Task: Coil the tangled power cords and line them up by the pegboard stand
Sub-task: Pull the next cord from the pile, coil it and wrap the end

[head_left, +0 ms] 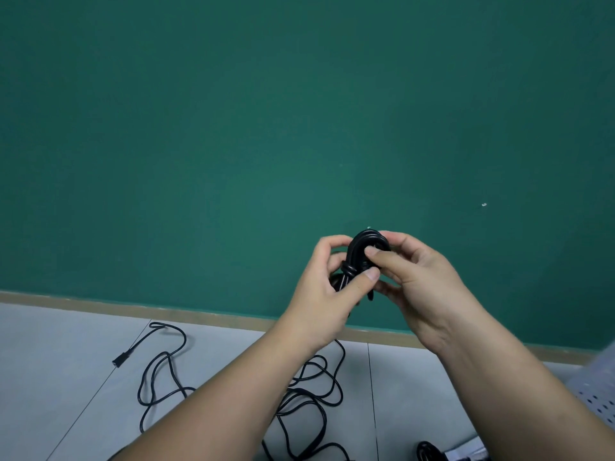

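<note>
**Coiled power cord (pixel 361 242) held in both hands above the grey surface (pixel 66 361), in front of the green wall (pixel 233 128).**

The left hand (pixel 327 287) grips the wrapped waist of the bundle with its thumb across the turns. The right hand (pixel 416 281) pinches the upper loops between thumb and fingers. Loose tangled cords (pixel 312 387) lie below, and the pegboard stand (pixel 595 394) is at the right edge. The cord is probably light, pliable and springy, so it is best held at the waist to stop the loops opening.

The grey surface (pixel 66 361) carries a loose tangle of black cord (pixel 312 390), its plug (pixel 121 359) lying off to the left. A second cord (pixel 427 451) and a pegboard (pixel 595 390) sit at its right.
</note>
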The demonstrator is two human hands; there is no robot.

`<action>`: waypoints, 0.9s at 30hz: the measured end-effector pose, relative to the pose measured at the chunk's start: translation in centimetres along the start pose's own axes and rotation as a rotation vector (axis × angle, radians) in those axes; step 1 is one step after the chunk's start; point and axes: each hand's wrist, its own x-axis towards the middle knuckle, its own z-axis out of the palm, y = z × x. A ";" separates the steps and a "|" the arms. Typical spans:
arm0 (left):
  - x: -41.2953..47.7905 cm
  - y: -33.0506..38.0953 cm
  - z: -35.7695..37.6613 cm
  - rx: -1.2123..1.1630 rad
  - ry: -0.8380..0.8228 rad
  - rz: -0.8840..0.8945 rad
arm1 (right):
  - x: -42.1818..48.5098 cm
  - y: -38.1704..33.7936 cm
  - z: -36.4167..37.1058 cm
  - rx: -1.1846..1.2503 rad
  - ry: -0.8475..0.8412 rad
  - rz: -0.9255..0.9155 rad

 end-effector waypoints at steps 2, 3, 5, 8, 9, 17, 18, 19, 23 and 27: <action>0.2 0.1 -0.1 -0.011 0.013 0.012 | 0.0 -0.6 -0.5 -0.018 -0.064 0.003; 0.3 0.0 -0.1 -0.009 0.030 0.014 | -0.1 -0.8 -0.7 -0.057 -0.090 -0.023; 0.6 -0.2 0.0 -0.005 0.080 0.008 | -0.3 -1.0 -1.0 -0.164 -0.149 -0.093; 1.0 -0.3 0.1 -0.103 0.164 -0.041 | -0.5 -0.9 -1.6 -0.473 -0.266 -0.199; 1.1 -0.2 0.1 -0.156 0.182 -0.077 | -0.6 -0.8 -1.8 -0.554 -0.288 -0.215; 0.8 -0.2 0.2 -0.198 0.078 -0.129 | -0.1 0.3 -1.4 -0.699 -0.065 -0.388; 0.6 -0.1 0.2 -0.199 0.062 -0.127 | 0.0 0.3 -1.5 -0.701 -0.050 -0.387; 0.6 0.0 0.2 -0.196 0.049 -0.127 | 0.1 0.2 -1.7 -0.693 -0.056 -0.380; 0.5 0.2 -0.2 -0.118 0.018 -0.085 | 0.2 0.4 -1.4 -0.707 -0.069 -0.377; 0.5 0.0 -0.3 -0.010 0.037 -0.037 | 0.2 0.7 -1.1 -0.716 0.009 -0.390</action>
